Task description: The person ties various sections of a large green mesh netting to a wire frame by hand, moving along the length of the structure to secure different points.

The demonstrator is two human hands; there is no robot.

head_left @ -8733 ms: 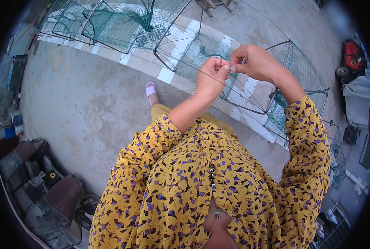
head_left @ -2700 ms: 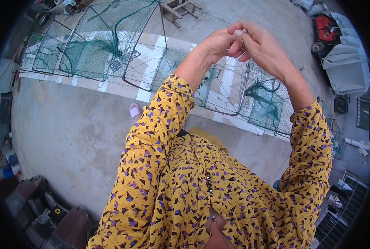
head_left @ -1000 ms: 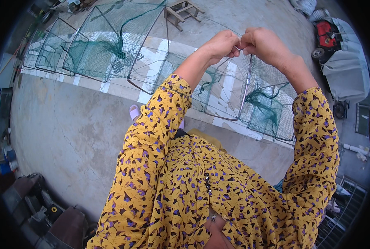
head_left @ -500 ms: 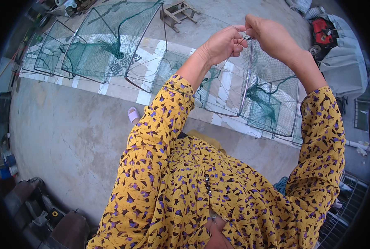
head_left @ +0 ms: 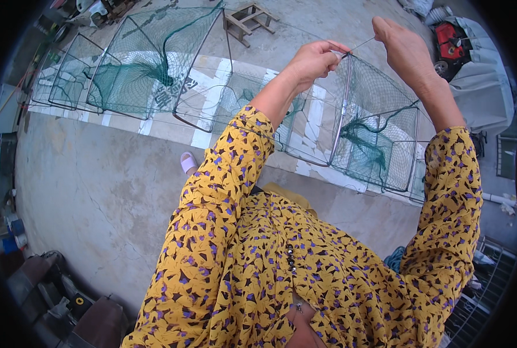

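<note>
A long green netting trap (head_left: 136, 64) with rectangular metal frames stretches across the far side. My left hand (head_left: 316, 62) pinches at the upper corner of one metal frame (head_left: 345, 104), where the netting meets it. From that corner a thin thread (head_left: 363, 44) runs taut, up and to the right, into the closed fingers of my right hand (head_left: 406, 53). The fingertips of the left hand partly hide the corner, so any knot there cannot be made out. Right of this frame, the green netting (head_left: 380, 127) gathers into a funnel.
Beneath the trap lies a pale striped sheet (head_left: 206, 130) on the concrete floor (head_left: 102, 185). A small wooden stool (head_left: 249, 22) stands beyond it. At far right are a red machine (head_left: 448, 43) and a grey cover (head_left: 481, 95). Brown padded objects (head_left: 99, 322) sit at lower left.
My right hand has moved right and away from my left hand, drawing the thread out taut between them. My left hand stays by the frame corner.
</note>
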